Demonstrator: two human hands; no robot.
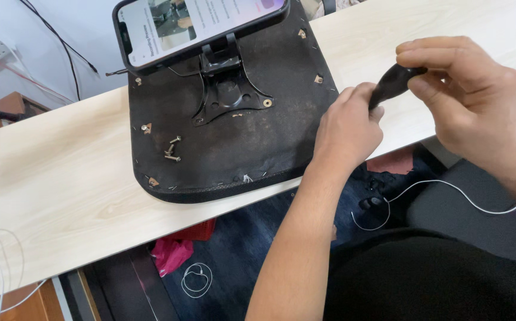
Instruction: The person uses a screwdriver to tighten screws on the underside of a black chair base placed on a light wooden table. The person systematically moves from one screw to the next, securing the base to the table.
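While the left hand (348, 126) gripped the black handle's (393, 83) lower end, the right hand (466, 95) pinched its top. Loose screws (172, 149) lay on the seat base (222, 142) on the counter (62, 190).

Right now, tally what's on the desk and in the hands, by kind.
Seat pan: 1
Metal bracket: 1
Loose screws: 3
Phone: 1
Black handle, gripped by left hand and right hand, at: 1
Total: 7

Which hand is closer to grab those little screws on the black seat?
Probably the left hand. It rests beside the black seat panel, nearer the loose screws. The right hand is farther away, pinching the black handle both hands grip.
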